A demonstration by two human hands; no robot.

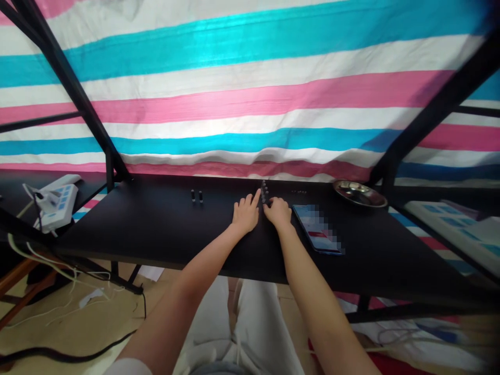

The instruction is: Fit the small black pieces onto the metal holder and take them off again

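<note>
While the left hand (246, 213) lies spread beside small dark pieces (264, 191), right hand (279, 212) close by, its grip unclear.

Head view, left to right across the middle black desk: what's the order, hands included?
Two small dark cylinders → left hand → row of small grey-topped pieces → right hand → smartphone → round metal dish.

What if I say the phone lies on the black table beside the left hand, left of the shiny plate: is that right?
Almost! The head view shows the phone on the black table, left of the shiny plate, but beside the right hand, not the left hand.
</note>
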